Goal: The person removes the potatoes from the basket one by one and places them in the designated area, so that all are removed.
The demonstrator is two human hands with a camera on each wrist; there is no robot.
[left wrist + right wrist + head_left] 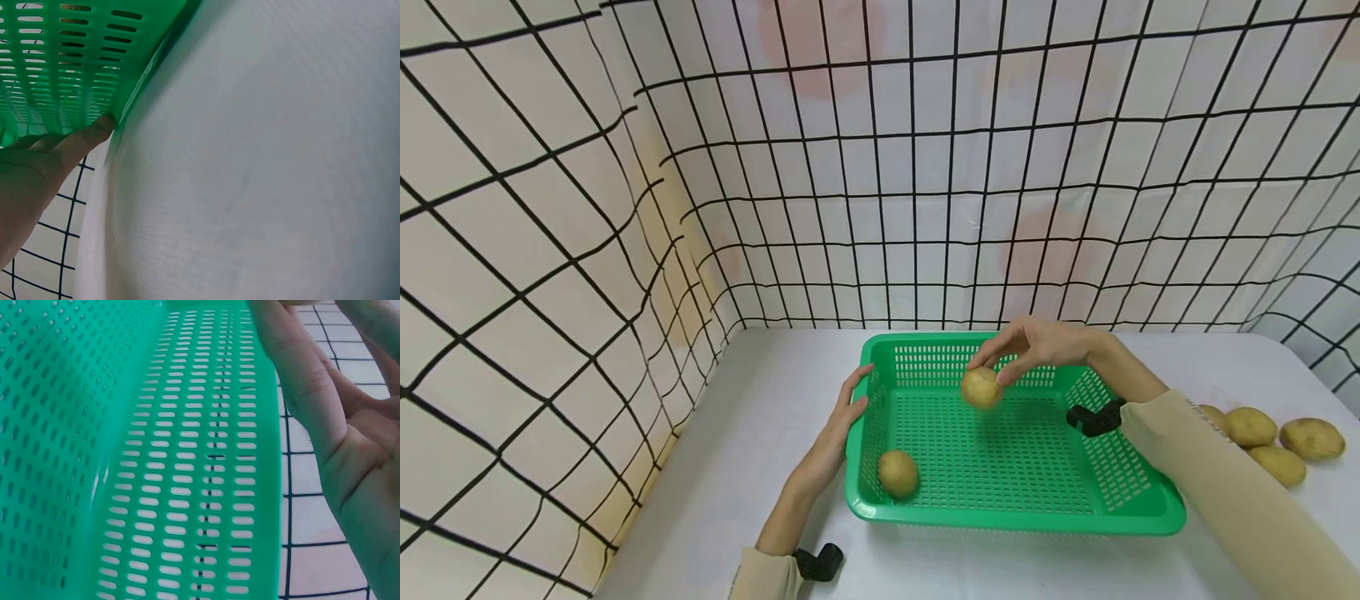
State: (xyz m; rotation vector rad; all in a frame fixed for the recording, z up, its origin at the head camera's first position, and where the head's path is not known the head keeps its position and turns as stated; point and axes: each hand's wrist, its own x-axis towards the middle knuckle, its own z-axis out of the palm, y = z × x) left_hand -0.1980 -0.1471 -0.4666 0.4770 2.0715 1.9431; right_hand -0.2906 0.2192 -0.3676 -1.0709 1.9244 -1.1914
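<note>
In the head view my right hand (1041,343) pinches a yellowish potato (981,388) between thumb and fingers, above the floor of a green plastic basket (1015,521). Another potato (898,474) lies inside the basket's near left corner. My left hand (833,433) rests its fingers against the basket's left side, with fingertips at the rim. From the left wrist, the left hand's fingers (81,144) reach to the slotted outer wall. The right wrist view has the right hand (337,425) beside the slotted wall; the potato is mostly cut off at the top edge.
Several potatoes (1251,427) lie on the white table (722,467) to the right of the basket, partly behind the right sleeve (1217,483). A black wire grid (913,167) stands along the back and both sides.
</note>
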